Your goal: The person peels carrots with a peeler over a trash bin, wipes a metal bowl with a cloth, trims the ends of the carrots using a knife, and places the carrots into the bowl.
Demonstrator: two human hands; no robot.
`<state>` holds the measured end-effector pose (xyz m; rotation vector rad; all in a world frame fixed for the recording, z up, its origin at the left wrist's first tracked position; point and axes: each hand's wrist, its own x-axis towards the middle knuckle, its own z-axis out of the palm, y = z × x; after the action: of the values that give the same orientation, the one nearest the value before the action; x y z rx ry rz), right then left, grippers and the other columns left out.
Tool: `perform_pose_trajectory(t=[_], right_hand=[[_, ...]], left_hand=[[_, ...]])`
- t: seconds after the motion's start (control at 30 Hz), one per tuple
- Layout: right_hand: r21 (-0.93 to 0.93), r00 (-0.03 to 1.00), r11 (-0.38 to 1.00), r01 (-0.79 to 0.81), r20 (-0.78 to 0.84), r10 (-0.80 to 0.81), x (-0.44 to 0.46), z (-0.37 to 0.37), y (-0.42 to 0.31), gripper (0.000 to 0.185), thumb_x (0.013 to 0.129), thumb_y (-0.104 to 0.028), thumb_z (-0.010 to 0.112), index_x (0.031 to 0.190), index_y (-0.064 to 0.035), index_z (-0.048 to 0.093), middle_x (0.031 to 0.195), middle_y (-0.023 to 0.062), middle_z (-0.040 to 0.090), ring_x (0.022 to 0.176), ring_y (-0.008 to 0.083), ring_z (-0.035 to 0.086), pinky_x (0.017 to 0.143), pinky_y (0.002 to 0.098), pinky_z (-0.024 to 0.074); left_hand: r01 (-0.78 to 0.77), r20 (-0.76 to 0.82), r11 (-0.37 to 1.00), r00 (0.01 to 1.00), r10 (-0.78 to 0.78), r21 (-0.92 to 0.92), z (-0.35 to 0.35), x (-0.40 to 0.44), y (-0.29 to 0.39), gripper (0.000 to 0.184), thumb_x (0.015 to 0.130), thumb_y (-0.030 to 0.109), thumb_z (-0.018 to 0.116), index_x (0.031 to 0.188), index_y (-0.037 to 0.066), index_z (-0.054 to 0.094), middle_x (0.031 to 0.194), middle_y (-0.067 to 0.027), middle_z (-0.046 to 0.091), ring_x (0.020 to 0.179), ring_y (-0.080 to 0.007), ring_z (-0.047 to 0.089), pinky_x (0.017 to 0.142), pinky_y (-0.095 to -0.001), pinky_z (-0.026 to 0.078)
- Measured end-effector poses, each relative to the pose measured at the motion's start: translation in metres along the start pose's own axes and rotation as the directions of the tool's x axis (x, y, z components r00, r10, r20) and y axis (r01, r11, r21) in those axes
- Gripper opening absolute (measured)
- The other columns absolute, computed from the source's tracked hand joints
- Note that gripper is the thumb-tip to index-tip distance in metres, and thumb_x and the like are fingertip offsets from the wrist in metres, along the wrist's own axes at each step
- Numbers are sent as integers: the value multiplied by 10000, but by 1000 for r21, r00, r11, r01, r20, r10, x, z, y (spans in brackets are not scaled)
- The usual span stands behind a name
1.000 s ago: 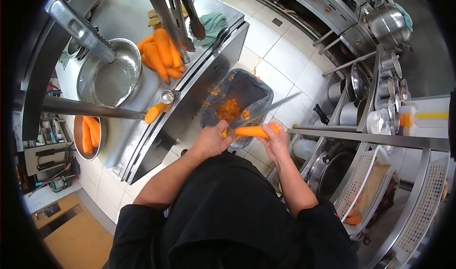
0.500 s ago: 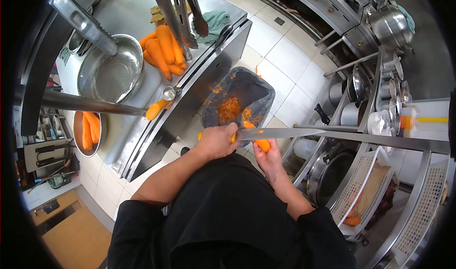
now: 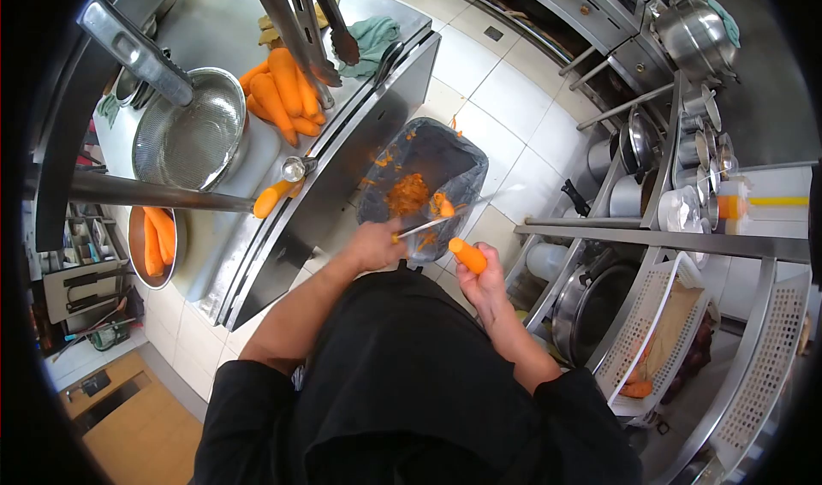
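My left hand (image 3: 375,245) is closed round the yellow handle of a long kitchen knife (image 3: 426,226), whose blade slants up to the right, blurred toward its tip. In my right hand (image 3: 485,279) is a peeled carrot (image 3: 467,254), its blunt end pointing up and left, apart from the blade. Beyond both hands stands a bin (image 3: 467,147) with a dark liner, holding orange peelings (image 3: 407,196). An orange carrot piece (image 3: 442,204) shows just past the blade; whether it lies in the bin or is in the air I cannot tell.
On the steel counter at left are a carrot pile (image 3: 282,91), a strainer (image 3: 190,134) and a green cloth (image 3: 370,44). A metal bowl (image 3: 178,249) holds more carrots. Metal bars (image 3: 163,190) cross in front. Shelves with pots (image 3: 591,314) and a white basket (image 3: 621,357) stand at right.
The knife has come away from the carrot and swung up over the bin. The carrot in my right hand now shows a blunt end, and an orange piece appears past the blade.
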<state>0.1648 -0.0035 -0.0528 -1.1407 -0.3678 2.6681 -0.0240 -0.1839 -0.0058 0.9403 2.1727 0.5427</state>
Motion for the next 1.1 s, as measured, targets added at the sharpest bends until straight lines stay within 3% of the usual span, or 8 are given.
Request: perform_pose_trajectory(t=[0.3, 0.43, 0.53, 0.63, 0.8, 0.97, 1.07, 1.1], right_hand=[[-119, 965, 992, 39, 261, -7, -19, 50, -10, 303, 873, -259, 647, 1123, -97, 593, 1060, 87, 638, 1008, 265, 617, 816, 371, 524], [-449, 823, 890, -76, 476, 311, -31, 127, 15, 403, 861, -118, 659, 1240, -49, 541, 1164, 153, 627, 1089, 307, 623, 897, 379, 541], [-774, 708, 617, 146, 517, 481, -67, 225, 62, 366, 878, -75, 657, 1225, -36, 547, 1182, 147, 615, 1081, 266, 630, 899, 348, 534], [-357, 251, 246, 901, 892, 375, -80, 312, 139, 423, 826, -41, 724, 1218, -24, 566, 1211, 143, 587, 1132, 262, 583, 939, 344, 481], [71, -69, 4, 997, 954, 292, -65, 392, 286, 470, 780, -57, 723, 1228, -48, 579, 1209, 166, 541, 1120, 360, 567, 928, 421, 488], [93, 221, -519, 850, 831, 510, -55, 393, 332, 442, 820, -259, 721, 1207, -90, 593, 1085, 154, 561, 1050, 352, 565, 843, 418, 497], [-36, 199, -305, 952, 829, 522, -92, 390, 257, 351, 841, -268, 716, 1125, -74, 643, 981, 123, 622, 953, 277, 626, 800, 368, 515], [-273, 384, -275, 922, 744, 547, -101, 397, 217, 293, 856, -276, 704, 1054, -63, 669, 911, 111, 648, 868, 240, 645, 755, 350, 519]], left_hand=[[235, 183, 962, 961, -208, -138, 32, -6, -49, 450, 817, 402, 590, 1114, 75, 674, 1057, -204, 692, 1012, -386, 648, 908, -467, 494], [111, 198, 990, 976, -92, -88, 43, -28, -88, 390, 813, 364, 578, 993, 40, 696, 1015, -202, 697, 946, -364, 670, 827, -461, 525], [72, 108, 983, 993, -54, -167, 50, -51, -111, 428, 813, 369, 583, 1042, 19, 676, 1062, -215, 679, 976, -367, 660, 855, -461, 514], [73, 22, 969, 997, -70, -237, 54, -78, -141, 471, 813, 374, 589, 1091, -1, 655, 1110, -228, 662, 1006, -369, 649, 883, -461, 503], [174, -1, 942, 983, -182, -287, 72, -121, -198, 551, 812, 382, 599, 1172, -34, 620, 1189, -249, 632, 1057, -373, 632, 929, -461, 485], [-31, -211, 961, 977, -29, -274, 154, -93, -284, 566, 814, 398, 594, 1218, 2, 608, 1189, -257, 631, 1080, -378, 622, 951, -454, 476], [-37, -148, 973, 989, 3, -227, 83, -132, -240, 543, 820, 417, 597, 1199, 30, 617, 1158, -252, 642, 1075, -378, 624, 942, -447, 480], [-16, -106, 980, 994, -5, -197, 55, -144, -223, 532, 820, 423, 601, 1188, 38, 621, 1147, -250, 646, 1073, -379, 625, 938, -445, 481]])
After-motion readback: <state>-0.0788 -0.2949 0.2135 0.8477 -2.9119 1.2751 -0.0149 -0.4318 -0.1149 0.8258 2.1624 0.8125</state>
